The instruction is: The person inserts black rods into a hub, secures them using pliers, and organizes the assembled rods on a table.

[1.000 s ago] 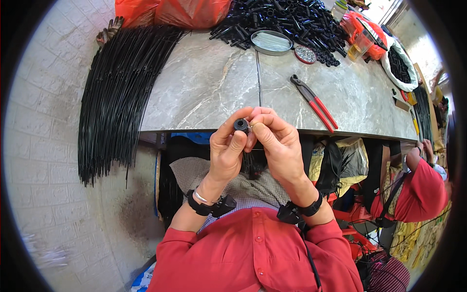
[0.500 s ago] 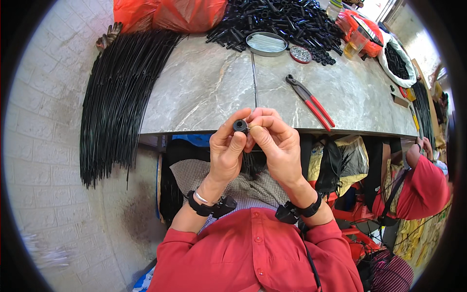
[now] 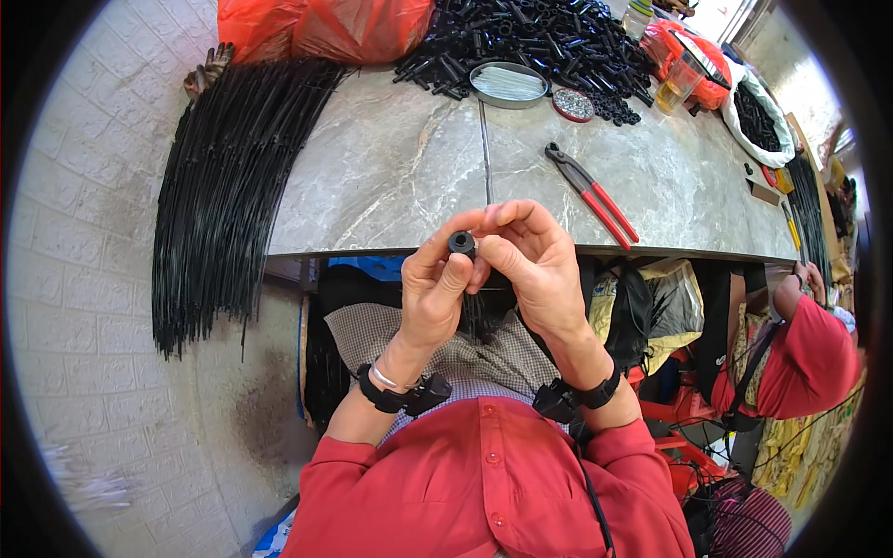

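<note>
In front of the table edge, my left hand (image 3: pixel 434 279) pinches a black plastic tube (image 3: pixel 461 243) between thumb and fingers, its round open end turned up toward me. My right hand (image 3: pixel 539 265) is close against the tube's right side, thumb bent toward it and fingers curled behind. What lies between the right fingertips is too small to make out. Beneath the hands, thin black strands (image 3: pixel 480 321) hang over my lap; whether they join the tube is hidden.
Red-handled pincers (image 3: pixel 595 197) lie on the grey marbled table (image 3: pixel 391 158). A bundle of black strands (image 3: pixel 233 186) hangs over its left side. Farther back are a pile of black tubes (image 3: pixel 549 42), an oval tin of pale sticks (image 3: pixel 509 84) and a round tin (image 3: pixel 573 104). Another person's arm (image 3: pixel 814 344) is at right.
My right index finger has lifted and the right hand has shifted slightly right. A thin, wire-like bit seen between its thumb and finger no longer shows. The left hand keeps its hold.
</note>
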{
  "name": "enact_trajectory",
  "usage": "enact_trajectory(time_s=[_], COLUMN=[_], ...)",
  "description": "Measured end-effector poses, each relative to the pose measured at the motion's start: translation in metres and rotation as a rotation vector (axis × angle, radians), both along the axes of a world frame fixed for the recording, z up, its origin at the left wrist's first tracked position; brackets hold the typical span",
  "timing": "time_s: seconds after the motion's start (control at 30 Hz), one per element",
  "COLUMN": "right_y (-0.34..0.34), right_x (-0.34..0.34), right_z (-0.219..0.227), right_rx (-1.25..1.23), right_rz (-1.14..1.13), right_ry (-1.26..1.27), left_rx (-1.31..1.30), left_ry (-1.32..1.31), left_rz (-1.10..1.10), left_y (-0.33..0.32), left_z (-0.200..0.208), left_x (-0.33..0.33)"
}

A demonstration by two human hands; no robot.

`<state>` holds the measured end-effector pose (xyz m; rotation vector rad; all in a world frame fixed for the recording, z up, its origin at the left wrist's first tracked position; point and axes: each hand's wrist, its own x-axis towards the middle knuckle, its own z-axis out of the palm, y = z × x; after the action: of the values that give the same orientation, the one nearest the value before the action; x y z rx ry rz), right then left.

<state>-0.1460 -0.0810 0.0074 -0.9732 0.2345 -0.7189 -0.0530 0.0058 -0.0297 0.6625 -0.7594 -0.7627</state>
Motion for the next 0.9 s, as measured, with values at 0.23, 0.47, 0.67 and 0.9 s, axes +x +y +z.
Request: enact_trajectory(time_s=[0.23, 0.47, 0.67, 0.9], right_y=[-0.009, -0.117, -0.155, -0.105], right_x=[-0.001, -0.054, -0.064, -0.069], right_z=[-0.005, -0.057, -0.08, -0.007], right_rx=[-0.086, -1.498, -1.67, -0.61], right_rz=[0.109, -0.673, -0.568, 0.177], right_ry=[0.082, 1.113, 1.11, 0.861], left_rx=[0.079, 0.034, 0.128, 0.195], left_ry=[-0.013, 0.091, 0.094, 0.074], left_rz=[-0.034, -0.044, -0.056, 0.102], left_y=[0.004, 0.001, 0.003, 0.007], left_z=[-0.001, -0.002, 0.018, 0.015], left_x=[0.009, 0.033, 0.055, 0.049])
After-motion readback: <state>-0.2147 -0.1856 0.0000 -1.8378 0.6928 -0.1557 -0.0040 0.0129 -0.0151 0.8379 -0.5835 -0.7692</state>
